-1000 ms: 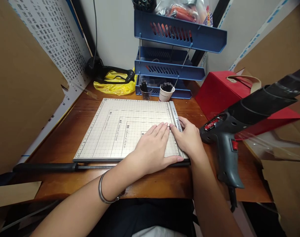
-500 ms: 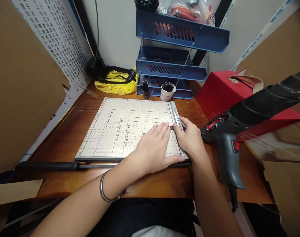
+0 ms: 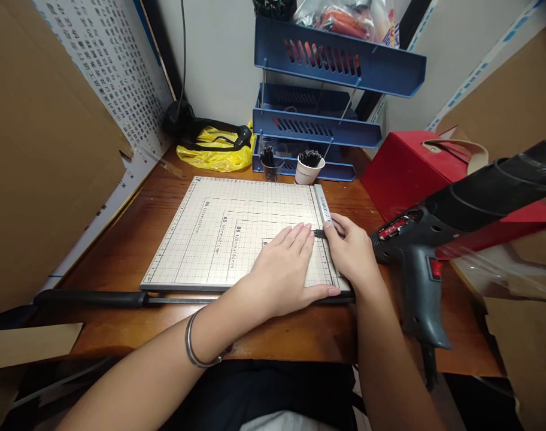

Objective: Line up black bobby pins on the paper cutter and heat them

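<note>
At the centre of the frame a paper cutter [image 3: 237,236] lies flat on the wooden desk [image 3: 133,239], its long black handle [image 3: 91,297] running left along the near edge. A thin black strip [image 3: 320,234] pokes out between the hands, lying left to right, mostly hidden. The left hand [image 3: 284,269] presses flat and open on the grid; the right hand [image 3: 351,248] curls at the ruler guide [image 3: 321,206], fingertips pinching the strip. To the right lies a heat gun [image 3: 416,263], cut off by the frame; blue trays [image 3: 318,108] stand behind.

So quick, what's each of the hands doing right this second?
Left hand: open, lying flat on the paper cutter board.
Right hand: fingers pinching a small black strip at the cutter's ruler edge.
</note>
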A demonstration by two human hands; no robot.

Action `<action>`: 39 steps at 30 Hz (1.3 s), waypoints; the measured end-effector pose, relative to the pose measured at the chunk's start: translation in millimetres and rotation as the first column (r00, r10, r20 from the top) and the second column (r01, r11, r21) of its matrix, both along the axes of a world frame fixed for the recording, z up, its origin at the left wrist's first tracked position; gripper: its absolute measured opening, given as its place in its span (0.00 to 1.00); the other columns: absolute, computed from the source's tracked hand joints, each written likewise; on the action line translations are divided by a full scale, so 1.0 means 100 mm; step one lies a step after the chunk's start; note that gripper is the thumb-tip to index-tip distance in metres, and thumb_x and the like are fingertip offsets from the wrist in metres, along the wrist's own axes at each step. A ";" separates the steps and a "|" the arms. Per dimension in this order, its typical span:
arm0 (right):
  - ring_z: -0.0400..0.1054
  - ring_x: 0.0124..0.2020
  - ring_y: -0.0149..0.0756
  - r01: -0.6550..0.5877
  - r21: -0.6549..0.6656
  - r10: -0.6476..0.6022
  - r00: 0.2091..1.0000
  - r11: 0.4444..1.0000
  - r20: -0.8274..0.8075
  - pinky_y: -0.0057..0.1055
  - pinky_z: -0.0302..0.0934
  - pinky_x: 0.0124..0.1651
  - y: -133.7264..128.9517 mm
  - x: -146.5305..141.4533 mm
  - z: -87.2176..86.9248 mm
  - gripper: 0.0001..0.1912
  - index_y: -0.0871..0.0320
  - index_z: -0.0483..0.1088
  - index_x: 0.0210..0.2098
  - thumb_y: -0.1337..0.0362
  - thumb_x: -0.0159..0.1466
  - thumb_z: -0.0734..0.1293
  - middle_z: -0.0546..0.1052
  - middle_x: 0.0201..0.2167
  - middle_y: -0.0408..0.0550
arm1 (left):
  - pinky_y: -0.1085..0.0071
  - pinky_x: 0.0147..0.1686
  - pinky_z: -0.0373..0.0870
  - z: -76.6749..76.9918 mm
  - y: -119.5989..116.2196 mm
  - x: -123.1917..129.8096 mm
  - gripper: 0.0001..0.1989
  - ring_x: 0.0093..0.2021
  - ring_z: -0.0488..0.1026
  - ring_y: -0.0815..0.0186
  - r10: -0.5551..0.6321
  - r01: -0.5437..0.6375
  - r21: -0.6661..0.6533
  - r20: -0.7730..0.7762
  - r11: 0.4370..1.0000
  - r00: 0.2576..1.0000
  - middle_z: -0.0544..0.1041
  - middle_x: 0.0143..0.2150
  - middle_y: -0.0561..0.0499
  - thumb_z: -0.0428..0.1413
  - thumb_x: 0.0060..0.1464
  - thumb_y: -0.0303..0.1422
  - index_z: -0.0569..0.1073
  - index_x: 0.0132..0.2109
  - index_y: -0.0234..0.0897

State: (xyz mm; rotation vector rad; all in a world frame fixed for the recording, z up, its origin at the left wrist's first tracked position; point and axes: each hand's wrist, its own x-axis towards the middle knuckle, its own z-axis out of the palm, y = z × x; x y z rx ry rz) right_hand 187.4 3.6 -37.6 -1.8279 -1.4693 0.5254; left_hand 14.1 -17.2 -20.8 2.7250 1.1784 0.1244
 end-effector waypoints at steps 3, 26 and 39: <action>0.74 0.58 0.50 0.066 -0.015 -0.068 0.991 0.998 -0.115 0.46 0.63 0.63 0.01 0.04 -0.02 0.24 0.59 0.77 0.54 0.51 0.70 0.60 0.82 0.54 0.57 | 0.57 0.77 0.40 -0.01 0.00 0.00 0.54 0.79 0.45 0.50 -0.010 0.010 0.032 0.003 0.999 1.000 0.49 0.78 0.31 0.40 0.65 0.65 0.53 0.74 0.17; 0.76 0.55 0.50 0.062 0.003 -0.062 0.994 0.998 -0.092 0.44 0.66 0.60 -0.07 0.03 0.02 0.25 0.60 0.79 0.53 0.49 0.69 0.63 0.83 0.51 0.57 | 0.51 0.77 0.40 0.22 0.08 -0.34 0.53 0.77 0.53 0.45 0.195 -0.180 0.107 -0.159 0.978 0.968 0.58 0.73 0.23 0.38 0.67 0.63 0.59 0.71 0.11; 0.77 0.56 0.50 0.035 0.007 -0.035 0.999 0.999 -0.036 0.44 0.68 0.60 -0.08 -0.01 0.02 0.24 0.60 0.78 0.54 0.50 0.69 0.64 0.83 0.52 0.58 | 0.49 0.77 0.38 0.24 0.03 -0.27 0.53 0.77 0.52 0.46 0.173 -0.167 0.048 -0.214 0.985 0.961 0.55 0.74 0.25 0.36 0.67 0.63 0.56 0.73 0.12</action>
